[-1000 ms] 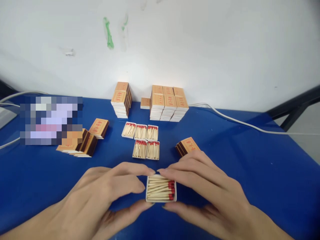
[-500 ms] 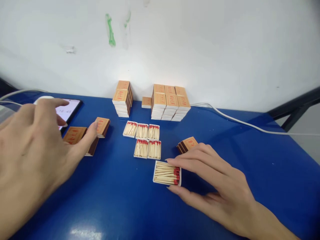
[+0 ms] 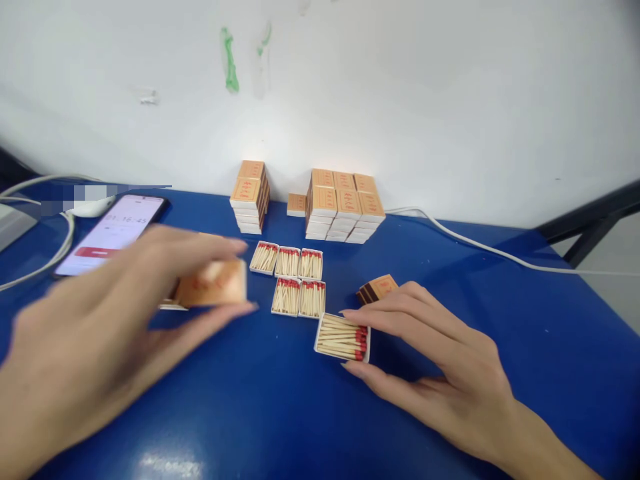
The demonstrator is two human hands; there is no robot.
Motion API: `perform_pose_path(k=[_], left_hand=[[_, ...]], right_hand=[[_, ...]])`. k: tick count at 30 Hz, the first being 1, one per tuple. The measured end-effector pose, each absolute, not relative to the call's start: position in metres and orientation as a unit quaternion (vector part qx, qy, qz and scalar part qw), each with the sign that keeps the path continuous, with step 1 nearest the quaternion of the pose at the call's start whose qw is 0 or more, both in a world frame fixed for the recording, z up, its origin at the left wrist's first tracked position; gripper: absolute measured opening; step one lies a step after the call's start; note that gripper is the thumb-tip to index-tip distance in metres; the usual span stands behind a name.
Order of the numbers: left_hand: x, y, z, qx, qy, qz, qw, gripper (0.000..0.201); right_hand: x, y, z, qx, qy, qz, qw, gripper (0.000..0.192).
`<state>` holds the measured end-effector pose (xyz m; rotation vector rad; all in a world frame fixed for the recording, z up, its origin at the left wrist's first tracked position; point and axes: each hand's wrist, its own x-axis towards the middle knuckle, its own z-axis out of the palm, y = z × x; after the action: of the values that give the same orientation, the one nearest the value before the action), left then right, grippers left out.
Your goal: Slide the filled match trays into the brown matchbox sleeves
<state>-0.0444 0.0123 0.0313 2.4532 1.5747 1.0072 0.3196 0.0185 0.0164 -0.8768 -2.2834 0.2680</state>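
Note:
My left hand [image 3: 115, 327], smeared by motion, pinches an orange matchbox sleeve [image 3: 213, 285] between thumb and fingers. The inside of that sleeve cannot be seen. Partly hidden behind this hand, more orange sleeves lie on the blue table. My right hand [image 3: 445, 367] grips a white matchbox tray [image 3: 343, 337] by its long sides; it is full of matches, their red heads to the right. Just beyond it, filled match trays [image 3: 286, 297] lie in two rows. A few orange matchbox sleeves [image 3: 378, 288] sit behind my right fingers.
Matchboxes stand against the white wall in a narrow stack [image 3: 247, 197] and a wider stack [image 3: 340, 207], with a single matchbox [image 3: 296, 205] between them. At the left lie a phone [image 3: 123, 223] and white cables [image 3: 65, 243]. Another cable [image 3: 480, 248] crosses the right side.
My left hand has moved right and taken hold of an orange matchbox sleeve from the left group. The match tray in my right hand has shifted slightly up and right in view.

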Motion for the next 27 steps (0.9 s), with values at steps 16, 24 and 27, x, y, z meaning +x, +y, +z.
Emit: perform_pose_path(k=[16,24,27], left_hand=[[0.001,-0.007,0.016,0.868,0.351,0.313,0.160,0.039],[0.007,-0.019,0.011,0.864,0.370,0.313,0.134,0.032],[0.005,-0.017,0.008,0.860,0.373,0.326,0.125,0.036]], right_hand=[[0.317,0.011,0.014,-0.267,-0.887,0.177,0.332,0.040],[0.317,0.009,0.014,-0.263,-0.889,0.192,0.323,0.041],[0.317,0.009,0.013,-0.265,-0.889,0.192,0.320,0.041]])
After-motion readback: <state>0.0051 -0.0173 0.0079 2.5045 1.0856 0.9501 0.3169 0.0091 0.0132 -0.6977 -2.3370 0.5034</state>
